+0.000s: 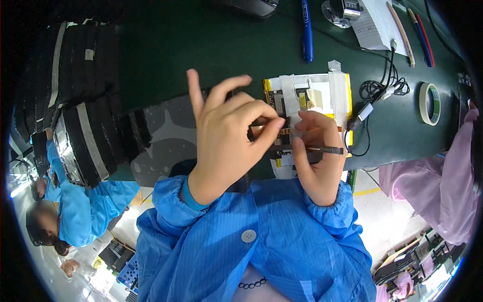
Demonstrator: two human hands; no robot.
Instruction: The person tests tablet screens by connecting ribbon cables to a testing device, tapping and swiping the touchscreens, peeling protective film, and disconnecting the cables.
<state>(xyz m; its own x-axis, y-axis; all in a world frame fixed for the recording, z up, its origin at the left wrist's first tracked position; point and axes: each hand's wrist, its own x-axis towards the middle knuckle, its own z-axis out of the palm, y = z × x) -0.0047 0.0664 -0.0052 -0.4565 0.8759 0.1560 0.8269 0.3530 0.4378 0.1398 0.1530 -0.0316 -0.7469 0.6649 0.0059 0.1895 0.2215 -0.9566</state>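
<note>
An opened flat device (314,95) with a white battery, yellow edges and a small circuit board lies on the dark green mat (211,45). My left hand (226,131) hovers over its left part, thumb and forefinger pinched near an orange flex strip (285,132), other fingers raised. My right hand (316,151) grips dark tweezers (327,149), held flat across the device's near edge. Whether the left fingertips hold anything is hidden.
Stacked black trays (83,136) stand at the left. A blue pen (306,30), paper with pens (382,20), a black cable (382,90) and a tape roll (429,103) lie behind and right. A person in pink (443,181) sits right, others in blue (75,206) left.
</note>
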